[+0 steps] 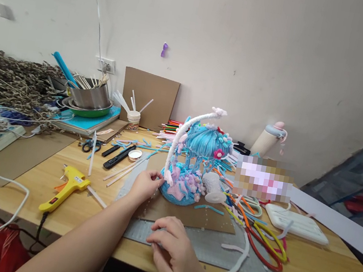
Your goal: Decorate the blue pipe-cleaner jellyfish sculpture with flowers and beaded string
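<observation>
A pipe-cleaner craft [201, 142] stands on brown cardboard, with a fluffy blue canopy, a blue round base and pink flowers. Its curved white stem [175, 146] rises on the left and arches over the top. My left hand [146, 188] is beside the base, thumb and finger pinched together at its left edge. Faint clear beads on a string [145, 208] hang just under that hand and seem to be in the pinch. Nearer to me, my right hand [175, 252] hovers over the grey mat with loosely bent, parted fingers, holding nothing visible. A clear, textured spool [213, 188] lies right of the base.
A yellow glue gun [69, 186] lies left, its cord trailing off the edge. Scissors [91, 146], black cutters [119, 157] and a paper cup [133, 119] stand or lie behind. On the right are loose pipe cleaners [263, 249], a white case [296, 223] and a bottle [266, 141].
</observation>
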{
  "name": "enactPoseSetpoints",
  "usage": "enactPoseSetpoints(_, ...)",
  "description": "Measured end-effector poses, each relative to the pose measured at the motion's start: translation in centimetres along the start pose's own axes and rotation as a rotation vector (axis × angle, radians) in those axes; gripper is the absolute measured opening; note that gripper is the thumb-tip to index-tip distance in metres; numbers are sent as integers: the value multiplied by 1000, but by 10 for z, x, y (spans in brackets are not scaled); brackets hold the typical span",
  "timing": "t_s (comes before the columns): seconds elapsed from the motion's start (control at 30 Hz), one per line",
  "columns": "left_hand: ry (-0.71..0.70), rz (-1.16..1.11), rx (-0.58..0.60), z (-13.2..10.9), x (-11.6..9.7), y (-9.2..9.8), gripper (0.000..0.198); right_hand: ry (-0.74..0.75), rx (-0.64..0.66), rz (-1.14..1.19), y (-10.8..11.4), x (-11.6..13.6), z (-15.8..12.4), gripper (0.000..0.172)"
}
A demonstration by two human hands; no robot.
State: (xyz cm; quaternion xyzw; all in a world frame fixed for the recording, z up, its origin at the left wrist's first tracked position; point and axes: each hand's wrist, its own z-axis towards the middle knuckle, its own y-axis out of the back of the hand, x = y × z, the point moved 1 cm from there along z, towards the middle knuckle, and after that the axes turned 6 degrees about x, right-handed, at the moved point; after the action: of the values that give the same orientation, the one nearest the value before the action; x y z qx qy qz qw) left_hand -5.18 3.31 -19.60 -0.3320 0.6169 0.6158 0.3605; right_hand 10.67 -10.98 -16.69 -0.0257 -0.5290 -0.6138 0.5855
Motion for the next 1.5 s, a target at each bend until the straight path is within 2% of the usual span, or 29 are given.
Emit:
enactPoseSetpoints(1.27, 19, -28, 19, 1, -1, -1, 20, 18, 10, 50, -2, -3, -1, 21)
enactPoseSetpoints(1.37, 22, -29, 19, 0, -2, -1, 19, 57, 51, 27, -3, -3, -5, 22)
enactPoseSetpoints(1.5, 23, -27, 14, -1, -3, 0, 19, 133, 12, -31, -4, -1, -9, 22)
